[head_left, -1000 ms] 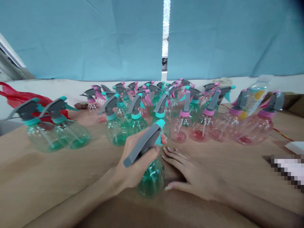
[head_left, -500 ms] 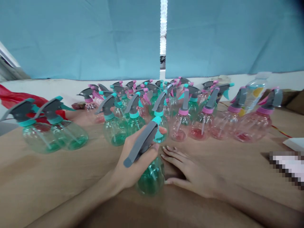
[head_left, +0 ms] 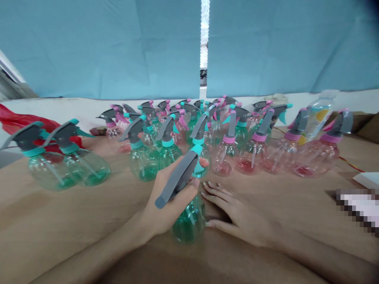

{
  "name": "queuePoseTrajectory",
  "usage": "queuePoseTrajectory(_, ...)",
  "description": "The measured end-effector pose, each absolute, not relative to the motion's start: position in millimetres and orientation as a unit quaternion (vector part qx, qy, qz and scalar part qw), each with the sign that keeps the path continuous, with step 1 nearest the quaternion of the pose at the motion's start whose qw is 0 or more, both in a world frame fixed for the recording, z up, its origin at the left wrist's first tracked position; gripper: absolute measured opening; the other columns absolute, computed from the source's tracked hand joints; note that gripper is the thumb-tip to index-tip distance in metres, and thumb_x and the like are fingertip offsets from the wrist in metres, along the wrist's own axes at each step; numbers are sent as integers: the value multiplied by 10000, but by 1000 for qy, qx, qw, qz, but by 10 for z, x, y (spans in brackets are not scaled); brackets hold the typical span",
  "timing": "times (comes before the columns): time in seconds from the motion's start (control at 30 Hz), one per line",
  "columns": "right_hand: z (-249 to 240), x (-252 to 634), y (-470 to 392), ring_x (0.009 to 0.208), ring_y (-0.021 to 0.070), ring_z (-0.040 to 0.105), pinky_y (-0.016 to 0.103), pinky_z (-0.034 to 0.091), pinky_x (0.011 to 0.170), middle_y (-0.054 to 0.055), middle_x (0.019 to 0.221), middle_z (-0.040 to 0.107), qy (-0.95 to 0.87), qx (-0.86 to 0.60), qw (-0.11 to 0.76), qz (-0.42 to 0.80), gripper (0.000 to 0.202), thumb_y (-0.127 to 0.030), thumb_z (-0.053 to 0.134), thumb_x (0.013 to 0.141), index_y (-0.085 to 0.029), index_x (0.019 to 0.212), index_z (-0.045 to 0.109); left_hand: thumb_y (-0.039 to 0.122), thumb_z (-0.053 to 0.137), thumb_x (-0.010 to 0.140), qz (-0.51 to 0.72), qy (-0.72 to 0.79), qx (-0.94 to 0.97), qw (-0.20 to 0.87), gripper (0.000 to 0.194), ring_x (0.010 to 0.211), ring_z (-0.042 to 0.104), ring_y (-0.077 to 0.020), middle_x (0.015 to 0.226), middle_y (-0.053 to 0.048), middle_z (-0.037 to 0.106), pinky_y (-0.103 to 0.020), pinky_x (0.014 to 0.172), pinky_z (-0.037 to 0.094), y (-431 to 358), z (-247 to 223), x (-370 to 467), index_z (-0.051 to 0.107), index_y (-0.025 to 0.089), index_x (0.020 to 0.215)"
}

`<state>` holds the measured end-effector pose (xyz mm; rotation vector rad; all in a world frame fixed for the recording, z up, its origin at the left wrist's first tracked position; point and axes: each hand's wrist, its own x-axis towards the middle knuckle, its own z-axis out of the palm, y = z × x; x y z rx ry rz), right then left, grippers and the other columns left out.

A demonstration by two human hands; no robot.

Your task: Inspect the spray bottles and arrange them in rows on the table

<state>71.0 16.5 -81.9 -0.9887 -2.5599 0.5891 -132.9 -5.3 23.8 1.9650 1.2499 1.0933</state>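
My left hand (head_left: pixel 167 197) is wrapped round the neck of a green spray bottle (head_left: pixel 188 225) with a grey and turquoise trigger head. Its fingers cover the collar, and the index finger lies near the turquoise trigger. Just right of the bottle, my right hand (head_left: pixel 237 215) lies flat on the wooden table (head_left: pixel 118 252), fingers spread, holding nothing. Beyond the hands stand a turquoise-collared spray bottle (head_left: pixel 145 163) and a pink spray bottle (head_left: pixel 251 157), among several others of both colours.
Two green spray bottles (head_left: pixel 89 169) stand at the left, before a red cloth (head_left: pixel 32 118). A clear plastic bottle (head_left: pixel 318 114) with a yellow-marked label stands behind the pink ones at the right. A pixelated flat object (head_left: pixel 361 207) lies at the right edge. A blue curtain (head_left: pixel 118 47) hangs behind.
Almost nothing differs. The spray bottle's head in my left hand has shifted very slightly to the right; my right hand stays where it was.
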Motion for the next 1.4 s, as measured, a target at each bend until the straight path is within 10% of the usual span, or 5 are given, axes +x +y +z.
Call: queuePoseTrajectory(1.4, -812, 715, 169, 1416, 242, 230, 473, 240, 1148, 47, 1535, 280, -902, -345, 158, 206, 697, -597, 442, 892, -210, 1460, 318, 254, 483, 852, 404, 480, 736, 254, 348, 558, 466, -156, 646, 45, 479, -267, 538, 391, -78, 217, -1330, 563, 300, 1188)
